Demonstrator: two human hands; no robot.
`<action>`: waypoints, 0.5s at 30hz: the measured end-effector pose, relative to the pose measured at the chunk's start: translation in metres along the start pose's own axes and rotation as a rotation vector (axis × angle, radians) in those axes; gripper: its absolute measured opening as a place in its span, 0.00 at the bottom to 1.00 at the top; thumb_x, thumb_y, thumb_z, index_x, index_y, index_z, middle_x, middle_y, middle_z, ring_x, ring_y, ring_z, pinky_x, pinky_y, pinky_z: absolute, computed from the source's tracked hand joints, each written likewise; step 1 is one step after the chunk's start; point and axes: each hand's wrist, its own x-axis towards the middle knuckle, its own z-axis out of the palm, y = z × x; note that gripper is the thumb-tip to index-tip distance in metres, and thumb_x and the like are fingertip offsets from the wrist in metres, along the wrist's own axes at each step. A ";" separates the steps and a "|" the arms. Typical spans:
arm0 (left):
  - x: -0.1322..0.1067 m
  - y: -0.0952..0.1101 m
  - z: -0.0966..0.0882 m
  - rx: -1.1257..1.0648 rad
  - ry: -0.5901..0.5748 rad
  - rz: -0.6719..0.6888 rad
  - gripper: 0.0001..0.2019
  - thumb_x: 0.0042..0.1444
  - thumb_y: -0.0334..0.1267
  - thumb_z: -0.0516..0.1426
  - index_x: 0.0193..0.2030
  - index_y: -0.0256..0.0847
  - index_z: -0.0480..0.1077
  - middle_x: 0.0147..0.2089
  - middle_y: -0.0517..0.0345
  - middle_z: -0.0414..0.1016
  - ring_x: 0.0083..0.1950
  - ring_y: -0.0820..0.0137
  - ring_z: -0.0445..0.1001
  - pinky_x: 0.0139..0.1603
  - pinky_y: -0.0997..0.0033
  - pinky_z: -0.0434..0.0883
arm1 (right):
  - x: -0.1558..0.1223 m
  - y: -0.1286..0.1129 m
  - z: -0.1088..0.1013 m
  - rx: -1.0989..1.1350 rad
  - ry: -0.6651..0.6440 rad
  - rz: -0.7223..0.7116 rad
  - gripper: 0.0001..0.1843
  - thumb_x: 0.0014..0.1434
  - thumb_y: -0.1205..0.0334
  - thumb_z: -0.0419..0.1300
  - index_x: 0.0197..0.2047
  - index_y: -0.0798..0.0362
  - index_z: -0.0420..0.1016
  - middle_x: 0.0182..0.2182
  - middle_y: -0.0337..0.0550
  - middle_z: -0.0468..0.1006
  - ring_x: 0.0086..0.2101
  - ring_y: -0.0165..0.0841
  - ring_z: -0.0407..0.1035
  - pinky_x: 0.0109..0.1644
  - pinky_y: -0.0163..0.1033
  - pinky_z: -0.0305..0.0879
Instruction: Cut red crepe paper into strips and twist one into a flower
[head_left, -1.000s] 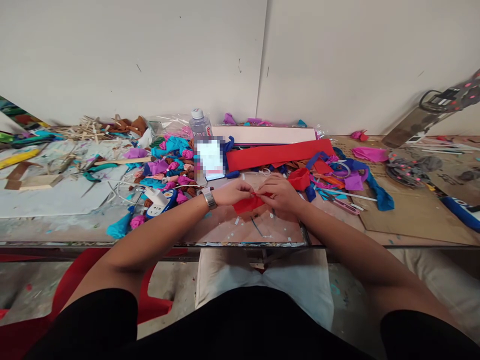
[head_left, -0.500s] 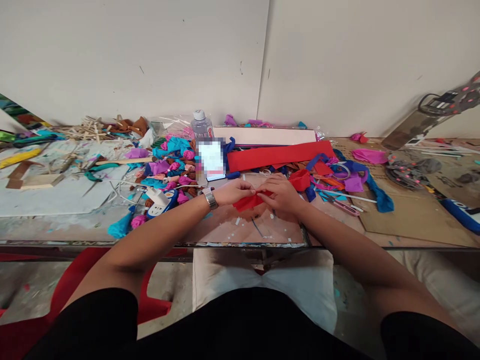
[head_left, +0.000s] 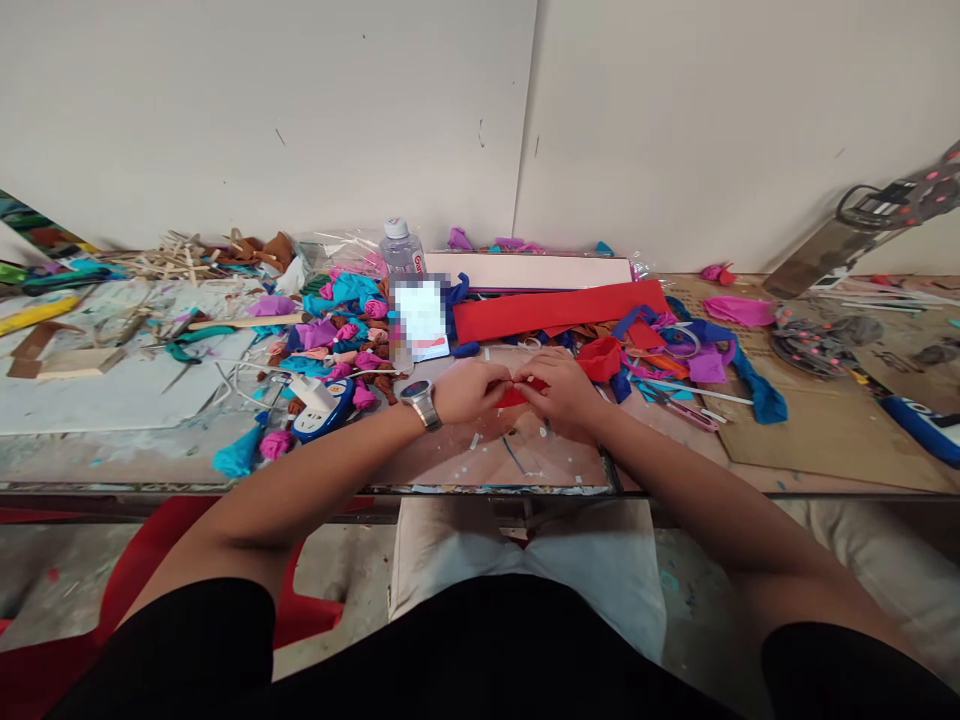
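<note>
A small piece of red crepe paper [head_left: 513,398] is pinched between my two hands, close above the table top. My left hand [head_left: 474,390], with a metal watch on its wrist, has thumb and fingers closed on the paper's left side. My right hand [head_left: 559,388] grips the other side, its fingertips almost meeting the left ones. Both hands cover most of the piece. Just behind them lies a long folded strip of red crepe paper [head_left: 559,311]. A loose crumple of red paper [head_left: 600,358] sits beside my right hand.
A lit phone [head_left: 421,320] leans by a clear bottle [head_left: 403,248]. Many coloured paper rosettes and scraps lie left of it, near a blue power strip [head_left: 324,412]. A pink-handled cutter [head_left: 690,412] and brown cardboard [head_left: 817,430] are on the right.
My left hand has rolled over, turning the watch face upward, and its fingers now cover more of the red paper. Less of the piece shows below the hands.
</note>
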 end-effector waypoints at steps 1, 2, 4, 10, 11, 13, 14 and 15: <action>-0.001 0.001 0.000 0.075 0.003 0.023 0.16 0.71 0.41 0.51 0.43 0.40 0.79 0.34 0.53 0.80 0.33 0.67 0.73 0.34 0.66 0.58 | 0.000 0.000 0.000 0.003 -0.003 0.005 0.03 0.67 0.62 0.65 0.40 0.50 0.80 0.40 0.45 0.87 0.43 0.43 0.77 0.53 0.50 0.64; -0.001 0.002 0.001 0.137 -0.002 0.044 0.16 0.72 0.41 0.50 0.44 0.40 0.79 0.35 0.52 0.81 0.35 0.66 0.75 0.34 0.66 0.58 | 0.000 0.000 0.000 0.004 -0.008 0.008 0.03 0.67 0.62 0.65 0.40 0.50 0.80 0.40 0.45 0.86 0.43 0.43 0.77 0.53 0.50 0.64; -0.002 0.002 0.001 0.213 -0.031 0.076 0.17 0.74 0.41 0.48 0.45 0.40 0.78 0.38 0.51 0.82 0.38 0.64 0.78 0.35 0.65 0.59 | 0.000 0.000 0.000 0.007 -0.016 0.010 0.04 0.67 0.62 0.64 0.39 0.51 0.79 0.39 0.46 0.86 0.43 0.43 0.76 0.53 0.50 0.63; -0.001 0.002 -0.001 0.295 -0.057 0.099 0.18 0.76 0.42 0.47 0.47 0.39 0.77 0.42 0.50 0.83 0.40 0.63 0.80 0.35 0.64 0.62 | 0.001 -0.002 -0.001 0.060 -0.061 0.029 0.06 0.70 0.60 0.60 0.41 0.50 0.76 0.38 0.46 0.84 0.41 0.43 0.74 0.51 0.48 0.63; -0.001 0.003 -0.001 0.288 -0.050 0.101 0.18 0.76 0.42 0.48 0.46 0.39 0.77 0.42 0.50 0.83 0.40 0.64 0.80 0.36 0.64 0.63 | 0.002 -0.002 -0.001 0.065 -0.067 0.031 0.06 0.70 0.60 0.59 0.41 0.50 0.76 0.38 0.46 0.83 0.41 0.42 0.74 0.50 0.48 0.63; -0.001 0.004 0.000 0.249 -0.017 0.093 0.18 0.76 0.43 0.48 0.46 0.40 0.78 0.41 0.51 0.83 0.39 0.64 0.80 0.36 0.65 0.63 | 0.002 -0.002 -0.001 0.071 -0.073 0.031 0.06 0.71 0.60 0.58 0.40 0.50 0.74 0.38 0.46 0.83 0.40 0.42 0.73 0.50 0.47 0.62; -0.002 0.004 0.001 0.223 0.003 0.081 0.17 0.75 0.43 0.49 0.46 0.41 0.78 0.40 0.51 0.83 0.39 0.65 0.79 0.36 0.65 0.63 | 0.002 -0.002 0.000 0.071 -0.073 0.031 0.07 0.71 0.60 0.57 0.40 0.50 0.74 0.38 0.45 0.82 0.40 0.41 0.73 0.50 0.47 0.62; -0.002 0.004 0.001 0.197 0.023 0.068 0.17 0.75 0.43 0.50 0.46 0.41 0.78 0.39 0.52 0.83 0.38 0.65 0.79 0.36 0.65 0.63 | 0.002 -0.001 0.000 0.070 -0.069 0.031 0.07 0.71 0.60 0.57 0.39 0.49 0.73 0.37 0.45 0.82 0.40 0.41 0.72 0.50 0.47 0.63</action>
